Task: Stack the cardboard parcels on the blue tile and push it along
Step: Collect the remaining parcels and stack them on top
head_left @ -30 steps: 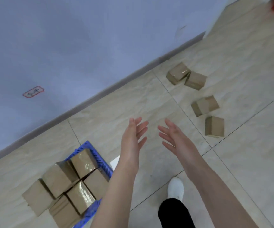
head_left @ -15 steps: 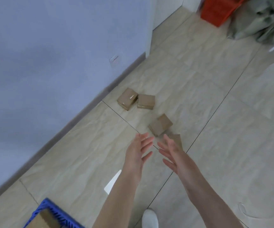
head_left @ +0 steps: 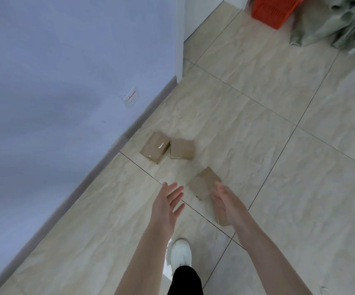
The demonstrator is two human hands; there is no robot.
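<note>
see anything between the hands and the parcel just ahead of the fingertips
Nothing visible. The left hand and right hand are open, with only bare floor before the parcel. A second parcel lies partly hidden behind the right hand.

Setting: indoor room, home-like | beige floor tiles (head_left: pixel 257 128) | wall socket (head_left: pixel 130 97) | orange plastic crate (head_left: pixel 275 9) | grey-green cloth heap (head_left: pixel 332 20)

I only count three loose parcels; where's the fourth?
Head view, right of centre: the fourth parcel lies on the floor mostly behind the right hand, just nearer the person than the tilted parcel.
</note>
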